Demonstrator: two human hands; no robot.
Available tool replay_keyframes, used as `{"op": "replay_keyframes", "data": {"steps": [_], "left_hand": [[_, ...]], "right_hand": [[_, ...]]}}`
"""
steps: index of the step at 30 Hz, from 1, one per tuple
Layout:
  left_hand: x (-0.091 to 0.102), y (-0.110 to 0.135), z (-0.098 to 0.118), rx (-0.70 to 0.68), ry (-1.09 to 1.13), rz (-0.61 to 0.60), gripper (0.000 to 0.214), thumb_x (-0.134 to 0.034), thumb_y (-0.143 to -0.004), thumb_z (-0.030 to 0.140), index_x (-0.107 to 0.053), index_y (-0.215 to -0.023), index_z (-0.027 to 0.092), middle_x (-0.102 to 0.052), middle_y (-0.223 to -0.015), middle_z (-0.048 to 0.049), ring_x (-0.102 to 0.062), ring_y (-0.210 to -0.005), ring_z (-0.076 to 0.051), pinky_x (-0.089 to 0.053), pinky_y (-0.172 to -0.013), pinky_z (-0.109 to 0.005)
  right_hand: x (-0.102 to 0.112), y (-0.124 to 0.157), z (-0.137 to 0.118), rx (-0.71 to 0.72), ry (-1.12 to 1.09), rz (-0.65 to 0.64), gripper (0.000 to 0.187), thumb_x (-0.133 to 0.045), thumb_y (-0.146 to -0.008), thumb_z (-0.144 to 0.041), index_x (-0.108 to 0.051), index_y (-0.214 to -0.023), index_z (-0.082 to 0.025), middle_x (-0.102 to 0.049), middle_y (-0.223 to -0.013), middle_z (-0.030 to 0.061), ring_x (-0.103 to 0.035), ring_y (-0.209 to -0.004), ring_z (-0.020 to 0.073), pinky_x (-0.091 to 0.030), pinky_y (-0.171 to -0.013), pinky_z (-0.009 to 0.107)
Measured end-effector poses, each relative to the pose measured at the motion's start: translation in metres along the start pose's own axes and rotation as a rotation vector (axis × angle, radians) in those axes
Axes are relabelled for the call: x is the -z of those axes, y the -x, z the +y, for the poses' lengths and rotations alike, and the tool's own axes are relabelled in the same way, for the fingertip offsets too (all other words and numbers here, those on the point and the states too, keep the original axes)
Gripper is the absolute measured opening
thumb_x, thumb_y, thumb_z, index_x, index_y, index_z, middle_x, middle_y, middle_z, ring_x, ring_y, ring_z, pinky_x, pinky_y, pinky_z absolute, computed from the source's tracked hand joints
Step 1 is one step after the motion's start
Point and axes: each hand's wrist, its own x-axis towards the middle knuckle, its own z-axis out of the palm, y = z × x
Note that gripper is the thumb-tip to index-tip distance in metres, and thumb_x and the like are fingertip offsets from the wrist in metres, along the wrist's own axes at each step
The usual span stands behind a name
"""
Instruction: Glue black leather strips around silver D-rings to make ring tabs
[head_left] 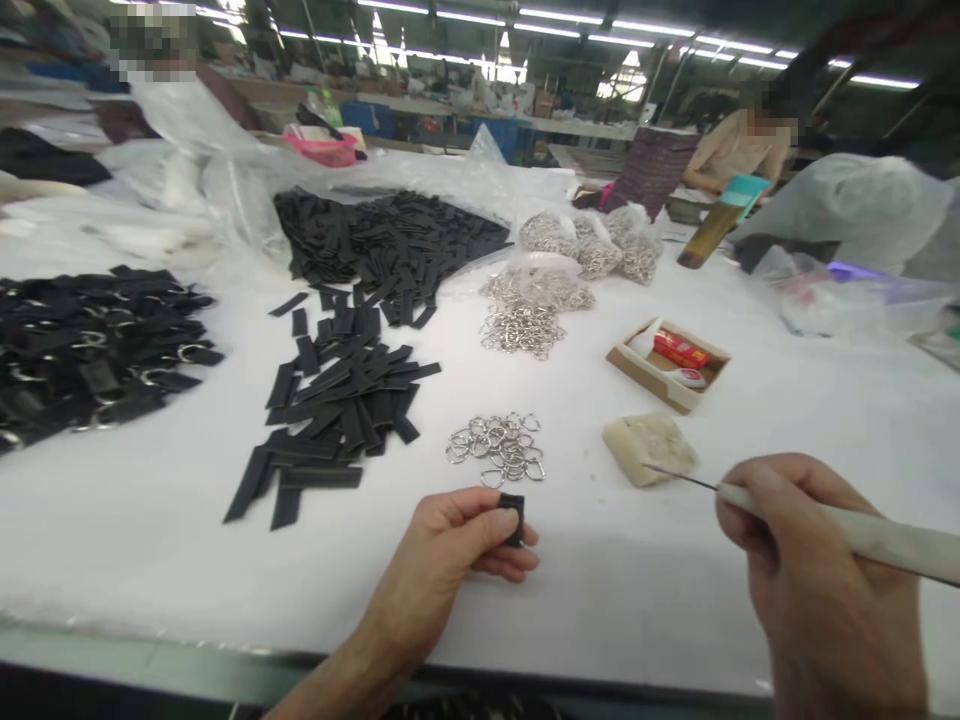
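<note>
Head view: a small black piece [514, 503], seemingly a folded strip, stands just above the white table [600, 600], in front of the loose metal rings [501, 447]. The left hand [457, 535] pinches it between thumb and fingers, the lower fingertips a little apart. Whether a ring sits inside the fold, I cannot tell.

The right hand [795, 530] is curled around a pale-handled tool [885, 538], its thin point at the pale block [651, 448]; touching or just over it is unclear. I judge the step in hand to be readying that point at the block; the next move seems to call for a firm pinch and careful aim, clear of the left fingertips.

Beyond the block sits an open box [651, 385]. Left of the rings lie loose black strips [337, 400]; farther back, bagged rings [592, 245].
</note>
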Motion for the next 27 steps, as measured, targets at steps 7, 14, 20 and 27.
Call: {"op": "replay_keyframes", "data": {"steps": [7,14,20,27], "left_hand": [[0.002,0.002,-0.005,-0.018,0.044,-0.024,0.014,-0.063,-0.079,0.023,-0.069,-0.076,0.011,-0.072,-0.076,-0.0064,-0.067,-0.063,-0.013,-0.055,-0.061,-0.022],[0.004,0.002,-0.002,-0.028,0.046,-0.037,0.013,-0.062,-0.079,0.02,-0.07,-0.077,0.011,-0.072,-0.077,-0.0061,-0.067,-0.064,-0.013,-0.055,-0.062,-0.021],[0.005,0.004,-0.001,-0.025,0.05,-0.045,0.012,-0.062,-0.077,0.019,-0.07,-0.076,0.01,-0.073,-0.076,-0.0062,-0.067,-0.063,-0.013,-0.054,-0.061,-0.021],[0.002,0.004,0.001,-0.017,0.044,-0.053,0.012,-0.062,-0.077,0.019,-0.07,-0.075,0.01,-0.072,-0.071,-0.0051,-0.066,-0.059,-0.012,-0.054,-0.061,-0.02]], "right_hand": [[-0.038,0.025,-0.015,-0.265,-0.433,-0.347,0.025,-0.06,-0.078,-0.034,-0.053,-0.061,-0.018,-0.04,-0.053,-0.0032,-0.034,-0.051,0.0088,-0.026,-0.042,0.019],[-0.057,0.028,-0.009,-0.298,-0.455,-0.454,0.029,-0.06,-0.079,-0.036,-0.049,-0.059,-0.018,-0.038,-0.052,-0.0044,-0.033,-0.052,0.0085,-0.026,-0.045,0.02],[-0.061,0.027,-0.006,-0.325,-0.466,-0.498,0.029,-0.059,-0.08,-0.035,-0.048,-0.059,-0.018,-0.039,-0.052,-0.005,-0.031,-0.051,0.0081,-0.024,-0.044,0.021],[-0.065,0.027,0.0,-0.312,-0.448,-0.576,0.03,-0.059,-0.08,-0.037,-0.047,-0.06,-0.018,-0.039,-0.051,-0.0054,-0.031,-0.049,0.0077,-0.022,-0.044,0.021]]}}
